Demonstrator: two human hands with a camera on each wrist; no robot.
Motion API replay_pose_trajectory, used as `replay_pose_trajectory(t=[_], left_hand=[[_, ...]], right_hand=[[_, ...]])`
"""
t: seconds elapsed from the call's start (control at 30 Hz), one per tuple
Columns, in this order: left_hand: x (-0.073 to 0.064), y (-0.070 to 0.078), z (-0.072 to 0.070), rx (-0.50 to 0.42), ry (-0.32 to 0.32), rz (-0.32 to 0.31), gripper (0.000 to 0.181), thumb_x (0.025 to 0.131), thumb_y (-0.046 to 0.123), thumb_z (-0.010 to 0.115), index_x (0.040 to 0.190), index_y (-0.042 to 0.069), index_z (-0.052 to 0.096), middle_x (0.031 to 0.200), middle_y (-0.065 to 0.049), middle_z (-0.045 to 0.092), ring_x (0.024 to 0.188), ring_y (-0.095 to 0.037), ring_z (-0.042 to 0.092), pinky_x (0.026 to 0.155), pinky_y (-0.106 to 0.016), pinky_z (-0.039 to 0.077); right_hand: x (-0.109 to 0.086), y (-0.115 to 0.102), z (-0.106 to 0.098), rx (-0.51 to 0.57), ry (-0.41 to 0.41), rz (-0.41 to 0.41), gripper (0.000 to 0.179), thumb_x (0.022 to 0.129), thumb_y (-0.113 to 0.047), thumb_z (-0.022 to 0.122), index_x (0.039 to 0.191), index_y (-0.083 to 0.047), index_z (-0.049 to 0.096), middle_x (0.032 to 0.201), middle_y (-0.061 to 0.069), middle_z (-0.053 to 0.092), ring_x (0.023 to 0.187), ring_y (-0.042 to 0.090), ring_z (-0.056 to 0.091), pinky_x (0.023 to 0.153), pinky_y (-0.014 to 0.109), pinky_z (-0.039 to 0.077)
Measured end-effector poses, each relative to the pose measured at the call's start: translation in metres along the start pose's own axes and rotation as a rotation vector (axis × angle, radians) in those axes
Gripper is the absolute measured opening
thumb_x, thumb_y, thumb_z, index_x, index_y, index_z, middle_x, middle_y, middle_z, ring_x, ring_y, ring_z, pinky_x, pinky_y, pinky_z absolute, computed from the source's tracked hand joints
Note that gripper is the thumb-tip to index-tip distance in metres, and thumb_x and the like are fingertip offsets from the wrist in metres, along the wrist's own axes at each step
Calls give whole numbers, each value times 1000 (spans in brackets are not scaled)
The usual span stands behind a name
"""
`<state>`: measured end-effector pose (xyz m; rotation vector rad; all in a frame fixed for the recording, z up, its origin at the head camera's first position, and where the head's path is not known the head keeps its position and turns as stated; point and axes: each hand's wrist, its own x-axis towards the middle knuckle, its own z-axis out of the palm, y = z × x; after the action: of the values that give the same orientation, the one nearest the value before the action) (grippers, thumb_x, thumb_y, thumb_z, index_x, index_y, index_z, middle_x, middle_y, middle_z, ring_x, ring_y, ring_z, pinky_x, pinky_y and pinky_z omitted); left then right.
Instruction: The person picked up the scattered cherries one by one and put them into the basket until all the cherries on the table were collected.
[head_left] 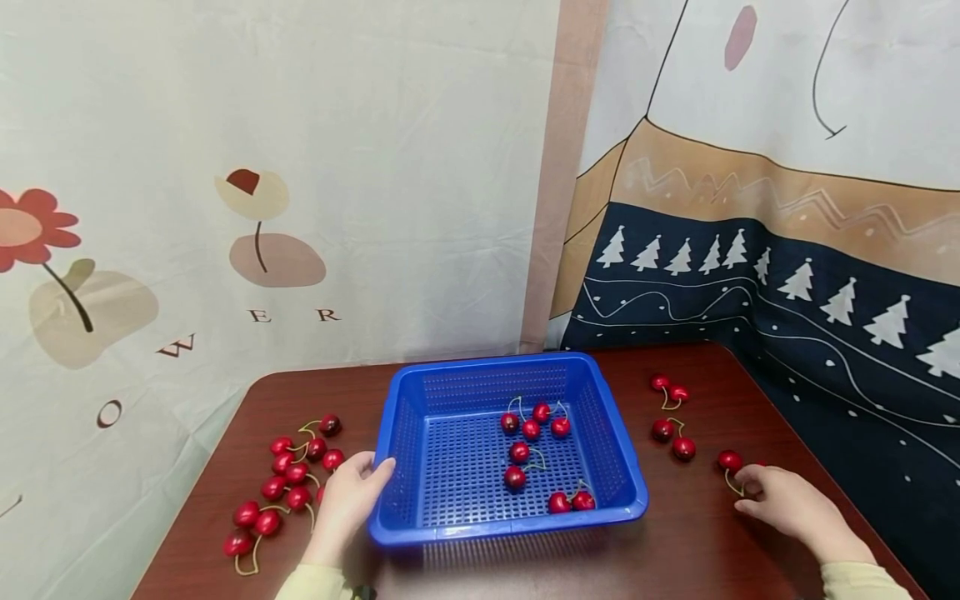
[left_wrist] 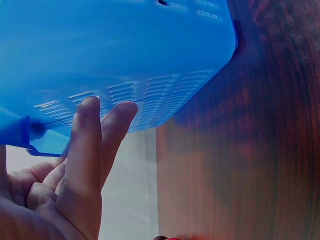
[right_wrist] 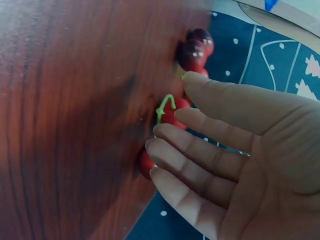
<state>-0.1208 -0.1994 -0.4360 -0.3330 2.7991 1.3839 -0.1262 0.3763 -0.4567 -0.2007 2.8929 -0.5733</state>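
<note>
A blue plastic basket (head_left: 510, 527) with perforated walls stands mid-table, several red cherries (head_left: 519, 452) with stems lying in its right half. At its left rim my left hand (head_left: 348, 500) holds on, with fingers against the outer wall (left_wrist: 130, 50) in the left wrist view. My right hand (head_left: 795, 504) hovers over a pair of cherries (head_left: 729, 462) joined by a stem near the table's right edge. The right wrist view shows its fingers loosely bent beside a cherry (right_wrist: 172, 119) and its green stem, not closed round them. One cherry of that pair is mostly hidden in the head view.
Several more cherries (head_left: 296, 473) lie in a cluster left of the basket. Two other stemmed pairs, one farther back (head_left: 678, 394) and one nearer (head_left: 683, 449), lie to its right. Printed cloth (head_left: 420, 208) hangs behind the brown table (head_left: 525, 575).
</note>
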Motion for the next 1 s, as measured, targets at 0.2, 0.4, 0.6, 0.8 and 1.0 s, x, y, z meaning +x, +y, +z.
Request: replay_pose_trajectory(t=[0.2, 0.4, 0.6, 0.8, 1.0], left_hand=[[-1, 0, 0, -7, 4, 2, 37, 97, 31, 62, 110, -3, 65, 94, -13, 71, 85, -26, 67, 87, -55, 51], [-1, 1, 0, -15, 9, 3, 36, 97, 31, 63, 109, -3, 66, 93, -13, 71, 84, -25, 66, 86, -54, 52], [-1, 2, 0, -17, 1, -11, 37, 97, 32, 62, 110, -3, 65, 95, -14, 71, 86, -26, 67, 87, -54, 52], [-1, 1, 0, -14, -4, -14, 38, 97, 32, 62, 111, -3, 65, 96, -15, 71, 87, -27, 67, 87, -55, 52], [-1, 1, 0, -17, 2, -8, 35, 97, 30, 62, 109, -3, 65, 94, -13, 71, 85, -26, 67, 86, -54, 53]], right_hand=[[2, -1, 6, -46, 2, 42, 26, 80, -16, 80, 99, -2, 69, 87, 4, 66, 79, 23, 61, 71, 48, 53], [5, -4, 10, -78, 13, 74, 22, 80, -15, 78, 96, -3, 69, 83, 2, 63, 75, 19, 56, 68, 45, 51], [9, -3, 14, -107, 28, 64, 18, 79, -13, 78, 92, -4, 68, 88, 9, 67, 77, 23, 60, 72, 52, 52], [11, -5, 15, -100, 19, 87, 15, 81, -12, 77, 89, -7, 66, 85, 6, 65, 73, 19, 55, 68, 48, 51], [10, -8, 14, -102, 5, 105, 14, 83, -11, 74, 83, -11, 60, 79, 2, 58, 70, 18, 49, 62, 41, 46]])
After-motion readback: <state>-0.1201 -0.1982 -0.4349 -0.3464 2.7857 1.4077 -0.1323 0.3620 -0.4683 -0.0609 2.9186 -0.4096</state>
